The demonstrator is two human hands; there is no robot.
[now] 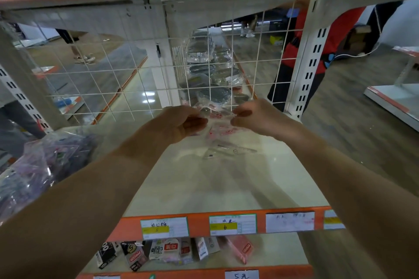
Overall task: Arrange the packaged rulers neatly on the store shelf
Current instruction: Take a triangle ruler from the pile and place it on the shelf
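Note:
A clear plastic ruler package (218, 130) with red print hangs over the white shelf (204, 188), near the wire grid at the back. My left hand (181, 123) pinches its upper left edge. My right hand (254, 118) pinches its upper right edge. The lower end of the package (226, 150) sits close to the shelf surface; whether it touches is unclear. A large clear bag (43, 165) full of more packaged items lies on the shelf's left end.
A white wire grid (113, 70) backs the shelf. The orange price rail (222, 224) with labels runs along the front edge. Boxed goods (172, 252) fill the shelf below. A person in red (317, 52) stands behind the grid at right.

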